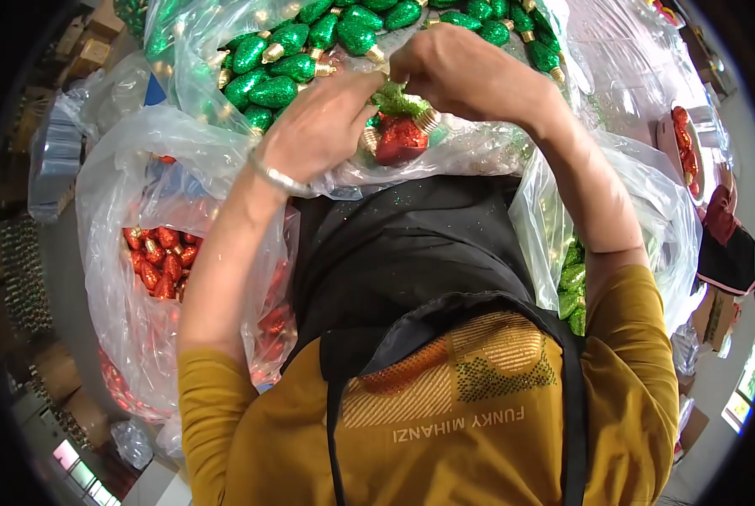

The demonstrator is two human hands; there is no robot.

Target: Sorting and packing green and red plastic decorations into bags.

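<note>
My left hand [320, 126] and my right hand [470, 72] meet over the plastic-lined work surface, fingertips pinched close together. What lies between the fingertips is too small and covered to make out. Right below them is a small cluster of glittery bulb-shaped ornaments: a red ornament [402, 140], a light green ornament [404, 99] and parts of darker green ones, with gold screw-style caps. Beyond my hands lie many glittery dark green bulb ornaments [356, 37] on clear plastic, some touching each other.
At my left, a clear plastic bag [120, 194] holds red bulb ornaments [165, 261]. On my right, another bag [647, 198] holds light green ornaments [573, 287]. Farther right is a white container [669, 139] with red ornaments. Cardboard boxes [95, 57] stand at far left.
</note>
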